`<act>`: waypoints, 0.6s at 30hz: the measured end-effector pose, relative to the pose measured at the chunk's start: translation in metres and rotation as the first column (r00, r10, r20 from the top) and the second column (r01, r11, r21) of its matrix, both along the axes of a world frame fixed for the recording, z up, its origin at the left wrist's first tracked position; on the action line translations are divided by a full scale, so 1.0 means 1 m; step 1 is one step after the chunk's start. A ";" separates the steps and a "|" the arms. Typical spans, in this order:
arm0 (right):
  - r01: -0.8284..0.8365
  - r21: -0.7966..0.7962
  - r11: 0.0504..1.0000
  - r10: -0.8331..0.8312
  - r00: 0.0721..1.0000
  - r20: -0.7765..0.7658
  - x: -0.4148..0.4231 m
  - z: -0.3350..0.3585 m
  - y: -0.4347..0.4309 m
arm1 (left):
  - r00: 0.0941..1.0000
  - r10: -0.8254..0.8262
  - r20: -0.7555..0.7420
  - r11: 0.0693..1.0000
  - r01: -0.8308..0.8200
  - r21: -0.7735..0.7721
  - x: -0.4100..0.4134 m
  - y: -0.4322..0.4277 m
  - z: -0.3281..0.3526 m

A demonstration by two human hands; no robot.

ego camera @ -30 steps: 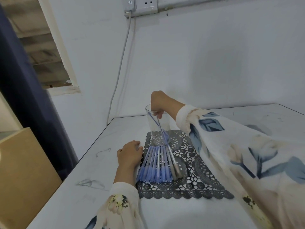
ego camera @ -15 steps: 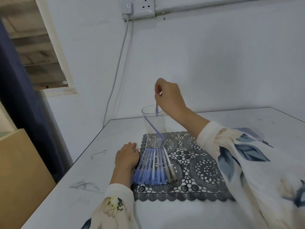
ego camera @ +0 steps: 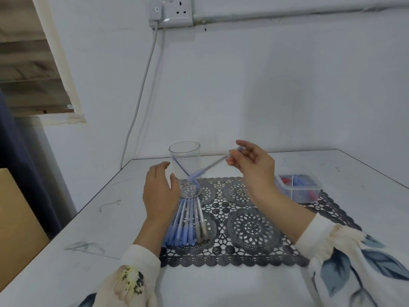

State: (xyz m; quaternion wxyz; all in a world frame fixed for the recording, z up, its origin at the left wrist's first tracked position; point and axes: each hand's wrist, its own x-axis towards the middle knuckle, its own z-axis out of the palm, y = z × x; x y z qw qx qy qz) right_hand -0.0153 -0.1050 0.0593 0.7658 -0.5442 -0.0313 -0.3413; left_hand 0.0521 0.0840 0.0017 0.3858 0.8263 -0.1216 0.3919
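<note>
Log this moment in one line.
right hand: pinches blue-capped pen, aloft beside clear round glass | left hand: open, beside glass | in glass: one blue pen, leaning | grey lace mat: pen row

White wall (ego camera: 265,85), double socket (ego camera: 174,12), grey cable (ego camera: 140,96), navy curtain (ego camera: 13,173), white table (ego camera: 221,289)

head | looks forward-down | near table (ego camera: 287,282) | single view

Bench (ego camera: 110,229) left of the lace mat (ego camera: 250,227): open. Far left mat corner: upright glass (ego camera: 185,158), with a row of pens (ego camera: 188,222) lying just near of it. A held pen (ego camera: 212,165) slants across the glass's right side. Plastic box (ego camera: 297,188) obstructs the far right.
</note>
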 end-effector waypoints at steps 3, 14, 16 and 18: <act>-0.075 0.097 0.992 0.085 0.991 -0.105 -0.014 -0.021 -0.012 | 0.984 -0.151 0.099 0.984 0.141 0.106 -0.024 -0.027 0.007; -0.184 0.024 0.983 0.184 0.955 -0.231 -0.035 -0.049 -0.049 | 0.930 -0.336 0.148 0.817 0.209 0.538 -0.033 -0.050 -0.004; -0.174 -0.082 0.981 0.145 0.949 -0.279 -0.034 -0.053 -0.051 | 0.935 -0.323 0.146 0.822 0.201 0.533 -0.030 -0.048 -0.007; -0.156 -0.232 0.960 0.071 0.939 -0.335 -0.033 -0.056 -0.052 | 0.938 -0.319 0.139 0.827 0.203 0.525 -0.028 -0.048 -0.008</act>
